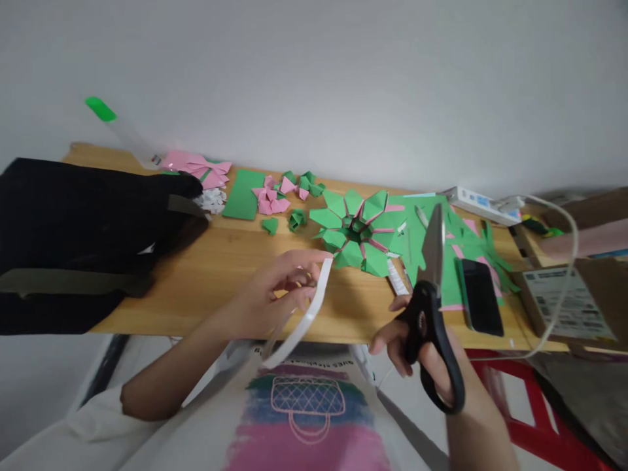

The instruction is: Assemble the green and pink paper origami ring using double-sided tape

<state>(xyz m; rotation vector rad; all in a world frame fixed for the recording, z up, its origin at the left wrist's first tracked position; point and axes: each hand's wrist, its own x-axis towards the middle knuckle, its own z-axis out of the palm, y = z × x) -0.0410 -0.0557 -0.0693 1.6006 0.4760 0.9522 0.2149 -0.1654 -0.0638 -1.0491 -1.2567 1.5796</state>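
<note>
Between the fingers of my left hand [289, 288] is a thin white strip [305, 322], curling down toward my shirt. My right hand [426, 353] has its fingers through the handles of black-handled scissors [434, 261], whose blades are together and point up. Just beyond my hands on the table sits a ring-shaped folded-paper flower [338, 212] in green with pink edges. A white tube [398, 276] lies partly behind the scissors, near the flower's right side.
On the wooden table [210, 255] are pink folded pieces [269, 197], small green folded pieces [297, 220], a green sheet [244, 194] and white scraps [213, 199]. A phone [481, 296], power strip [483, 204] and cardboard box [574, 304] are right; black cloth [88, 235] covers the left.
</note>
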